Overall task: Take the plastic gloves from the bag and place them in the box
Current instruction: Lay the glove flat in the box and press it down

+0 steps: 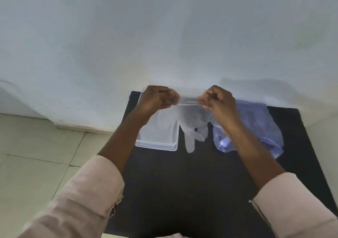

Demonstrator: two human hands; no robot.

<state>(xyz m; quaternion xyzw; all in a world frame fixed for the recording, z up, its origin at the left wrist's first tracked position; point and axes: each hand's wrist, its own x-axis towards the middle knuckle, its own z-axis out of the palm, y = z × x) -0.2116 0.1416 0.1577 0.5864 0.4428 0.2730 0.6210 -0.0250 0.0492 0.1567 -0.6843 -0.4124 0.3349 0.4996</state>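
Both hands, left hand (157,98) and right hand (218,99), pinch one clear glove (193,126) stretched between their fingers; the box (157,144) below-left awaits it, the bag (256,127) lies right.
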